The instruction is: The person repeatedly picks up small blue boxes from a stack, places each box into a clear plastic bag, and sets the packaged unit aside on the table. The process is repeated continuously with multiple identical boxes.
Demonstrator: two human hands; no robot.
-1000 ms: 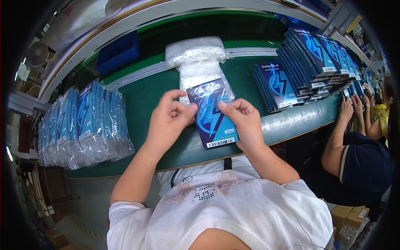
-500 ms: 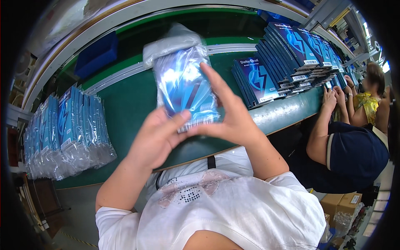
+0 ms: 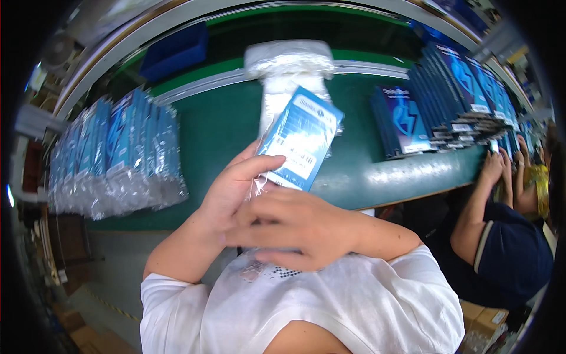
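Observation:
A flat blue box [image 3: 303,135] in a clear plastic bag is tilted up over the table's front. Its face with a white label and barcode is toward me. My left hand [image 3: 231,186] grips it at the lower left corner, thumb across the front. Just below the box, my right hand [image 3: 295,227] crosses over toward my left wrist. Its fingers are stretched out and somewhat apart, blurred by motion. Loose plastic at the box's lower end shows between the hands. Behind the box lies a pile of clear plastic bags [image 3: 289,60] on the table.
Bagged blue boxes [image 3: 121,138] stand in a row at the left of the green table [image 3: 218,124]. Stacks of unbagged boxes [image 3: 454,88] rise at the right. A dark blue bin [image 3: 175,52] sits at the back. A co-worker in a navy shirt [image 3: 513,253] works at the right.
The bagged box has turned over to its labelled side and tilted right. My right hand has left the box's right edge and swung down across its lower end. The view has shifted.

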